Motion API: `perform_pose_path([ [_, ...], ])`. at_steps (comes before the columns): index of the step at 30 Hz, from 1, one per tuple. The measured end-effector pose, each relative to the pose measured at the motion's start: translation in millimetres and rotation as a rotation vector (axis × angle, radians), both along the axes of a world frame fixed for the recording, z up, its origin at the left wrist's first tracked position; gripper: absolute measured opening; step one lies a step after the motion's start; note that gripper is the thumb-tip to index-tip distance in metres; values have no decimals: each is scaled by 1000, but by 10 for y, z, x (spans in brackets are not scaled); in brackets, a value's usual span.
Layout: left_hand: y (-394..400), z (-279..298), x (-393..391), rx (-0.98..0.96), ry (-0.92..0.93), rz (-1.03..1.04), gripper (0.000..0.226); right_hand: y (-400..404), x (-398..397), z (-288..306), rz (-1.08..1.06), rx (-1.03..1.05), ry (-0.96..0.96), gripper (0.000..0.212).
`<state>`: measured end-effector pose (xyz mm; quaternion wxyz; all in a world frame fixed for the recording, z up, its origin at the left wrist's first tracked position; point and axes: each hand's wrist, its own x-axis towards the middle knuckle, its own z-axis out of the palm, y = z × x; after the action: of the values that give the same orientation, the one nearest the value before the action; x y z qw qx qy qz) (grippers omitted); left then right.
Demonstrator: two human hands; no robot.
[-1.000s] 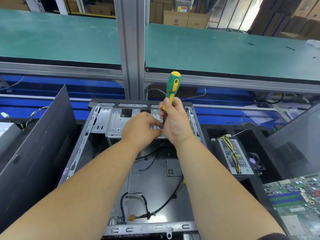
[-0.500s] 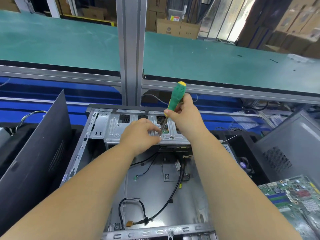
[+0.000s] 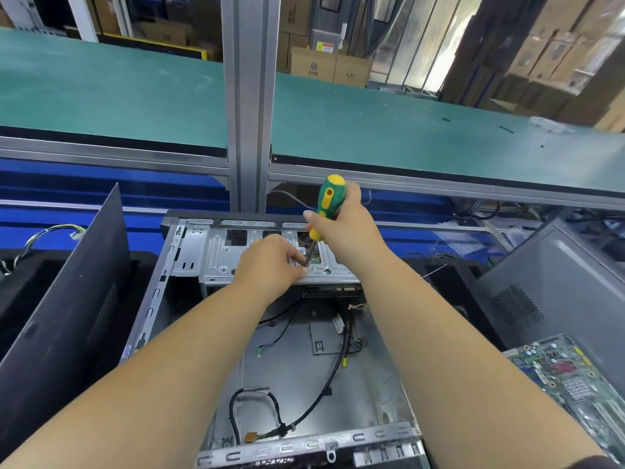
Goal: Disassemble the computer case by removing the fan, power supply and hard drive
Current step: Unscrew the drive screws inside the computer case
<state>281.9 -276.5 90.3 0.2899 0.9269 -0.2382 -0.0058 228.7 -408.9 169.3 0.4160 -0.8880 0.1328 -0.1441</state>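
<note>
An open grey computer case (image 3: 154,301) lies flat in front of me, its floor bare apart from loose black cables (image 3: 314,406). Across its far end sits a silver metal drive cage (image 3: 216,252). My right hand (image 3: 345,231) grips a green and yellow screwdriver (image 3: 328,201), its shaft slanting down onto the cage top. My left hand (image 3: 270,262) rests on the cage, fingertips pinching at the screwdriver's tip; what they hold is hidden.
A dark side panel (image 3: 64,299) leans at the left. A grey case (image 3: 554,292) stands at the right with a green motherboard (image 3: 568,374) in front of it. A green conveyor (image 3: 406,133) and an aluminium post (image 3: 248,96) run behind.
The screwdriver has tilted over to the right, and my right hand has slid up from the shaft to grip the handle. My left hand stays at the tip.
</note>
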Motion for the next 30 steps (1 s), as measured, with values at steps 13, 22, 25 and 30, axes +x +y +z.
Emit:
perform_pose_path([
  [13,-19,35,-63,-8,-62,-26,7,-157,-169,105,-89,105,-69,54],
  [22,237,390,-295,-458,334,58,14,-272,-488,169,-142,672,-414,20],
  [25,386,465,-410,-631,467,73,12,-286,-668,184,-103,920,-427,12],
  [30,490,520,-635,-708,564,92,11,-186,-973,141,-141,1071,-360,18],
])
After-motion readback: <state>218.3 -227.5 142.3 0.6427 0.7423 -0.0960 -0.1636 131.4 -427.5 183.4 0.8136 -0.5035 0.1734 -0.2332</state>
